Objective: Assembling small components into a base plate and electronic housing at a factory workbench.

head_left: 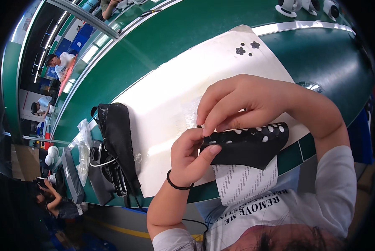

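Observation:
My left hand (191, 157), with a black band at the wrist, grips the left end of a black die-cut sheet (250, 151), thumb on its face. Rows of pale cut-outs run along the sheet's curled upper edge. White printed backing paper (248, 180) hangs below it. Bent over that upper edge, my right hand (235, 104) has its fingers closed at the left corner, touching my left fingertips. A tiny black bit (199, 126) shows at the right fingertips; what they pinch is mostly hidden. Black flower-shaped pieces (240, 51) and small dots lie on the white board (166, 92).
Clear plastic film (190, 112) lies on the board. At left on the green table (170, 46) are a black bag (116, 138), a grey box (72, 175) and a plastic bag (83, 144). White devices (288, 7) stand at the far right. Other people work beyond.

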{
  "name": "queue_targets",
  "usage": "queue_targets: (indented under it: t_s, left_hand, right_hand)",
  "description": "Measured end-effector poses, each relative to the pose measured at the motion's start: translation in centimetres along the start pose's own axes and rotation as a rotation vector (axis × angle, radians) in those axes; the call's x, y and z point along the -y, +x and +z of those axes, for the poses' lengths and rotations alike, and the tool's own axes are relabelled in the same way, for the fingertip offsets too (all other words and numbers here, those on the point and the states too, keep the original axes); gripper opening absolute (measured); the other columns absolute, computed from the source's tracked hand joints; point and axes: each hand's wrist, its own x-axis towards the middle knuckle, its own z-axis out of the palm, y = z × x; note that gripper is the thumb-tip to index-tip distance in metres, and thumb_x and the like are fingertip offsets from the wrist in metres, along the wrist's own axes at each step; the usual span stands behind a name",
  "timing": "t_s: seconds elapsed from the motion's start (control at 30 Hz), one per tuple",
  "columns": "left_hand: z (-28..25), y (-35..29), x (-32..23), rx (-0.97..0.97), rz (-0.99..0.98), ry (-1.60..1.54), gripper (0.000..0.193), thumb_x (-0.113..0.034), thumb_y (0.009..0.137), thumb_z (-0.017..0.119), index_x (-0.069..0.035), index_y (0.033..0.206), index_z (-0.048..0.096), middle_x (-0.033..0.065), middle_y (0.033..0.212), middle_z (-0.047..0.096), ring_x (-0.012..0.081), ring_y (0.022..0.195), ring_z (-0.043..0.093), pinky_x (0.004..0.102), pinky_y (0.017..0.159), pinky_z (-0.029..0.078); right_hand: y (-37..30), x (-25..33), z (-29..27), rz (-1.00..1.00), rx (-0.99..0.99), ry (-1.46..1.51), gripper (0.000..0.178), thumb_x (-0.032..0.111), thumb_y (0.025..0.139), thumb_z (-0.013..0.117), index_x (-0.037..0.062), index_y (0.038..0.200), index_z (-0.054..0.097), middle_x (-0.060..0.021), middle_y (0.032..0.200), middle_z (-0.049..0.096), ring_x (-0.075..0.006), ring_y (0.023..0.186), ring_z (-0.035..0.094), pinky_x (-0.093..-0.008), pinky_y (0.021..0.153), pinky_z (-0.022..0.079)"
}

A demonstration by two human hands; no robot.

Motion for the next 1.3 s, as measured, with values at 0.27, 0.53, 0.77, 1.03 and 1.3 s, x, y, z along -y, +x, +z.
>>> queue_targets:
  t_s: [0.27, 0.53, 0.77, 1.03, 1.3]
  left_hand:
    - [0.2, -0.2, -0.3, 0.011, -0.031, -0.077, 0.025, 0.000, 0.077, 0.060, 0.002, 0.100, 0.048, 0.0058, 0.089, 0.055, 0.0091, 0.082, 0.051, 0.0225, 0.073, 0.040]
    - [0.4, -0.1, -0.4, 0.035, -0.036, -0.112, 0.025, 0.000, 0.077, 0.060, 0.002, 0.099, 0.048, 0.0072, 0.092, 0.055, 0.0103, 0.083, 0.051, 0.0231, 0.075, 0.041]
    - [0.5, -0.2, -0.2, 0.031, -0.035, -0.126, 0.024, -0.001, 0.077, 0.061, 0.003, 0.097, 0.049, 0.0081, 0.091, 0.056, 0.0107, 0.083, 0.052, 0.0233, 0.075, 0.041]
    - [0.4, -0.3, -0.2, 0.049, -0.020, -0.112, 0.022, -0.001, 0.077, 0.060, 0.002, 0.095, 0.049, 0.0081, 0.090, 0.056, 0.0105, 0.081, 0.052, 0.0232, 0.074, 0.041]
    - [-0.1, -0.5, 0.2, 0.097, -0.037, -0.059, 0.030, -0.009, 0.076, 0.064, -0.001, 0.099, 0.047, 0.0065, 0.095, 0.053, 0.0108, 0.082, 0.050, 0.0232, 0.074, 0.040]
  right_hand:
    - [0.1, -0.3, -0.1, -0.080, -0.013, 0.085, 0.019, 0.004, 0.078, 0.054, 0.0066, 0.094, 0.063, -0.0062, 0.094, 0.057, -0.0179, 0.086, 0.054, -0.0280, 0.072, 0.045]
    - [-0.1, -0.9, 0.3, -0.013, 0.058, 0.186, 0.016, 0.010, 0.081, 0.055, 0.0073, 0.095, 0.063, -0.0045, 0.095, 0.058, -0.0160, 0.084, 0.053, -0.0267, 0.070, 0.042]
    - [-0.2, -1.0, 0.2, 0.009, 0.079, 0.193, 0.015, 0.012, 0.081, 0.057, 0.0079, 0.094, 0.063, -0.0041, 0.095, 0.058, -0.0154, 0.085, 0.052, -0.0273, 0.071, 0.041]
    - [-0.2, -1.1, 0.2, 0.015, 0.076, 0.198, 0.014, 0.015, 0.080, 0.058, 0.0081, 0.091, 0.063, -0.0039, 0.095, 0.059, -0.0155, 0.086, 0.052, -0.0278, 0.071, 0.041]
    - [-0.1, -0.8, -0.2, 0.045, 0.106, 0.176, 0.012, 0.008, 0.077, 0.061, 0.0041, 0.088, 0.063, -0.0093, 0.096, 0.058, -0.0216, 0.089, 0.056, -0.0295, 0.075, 0.044]
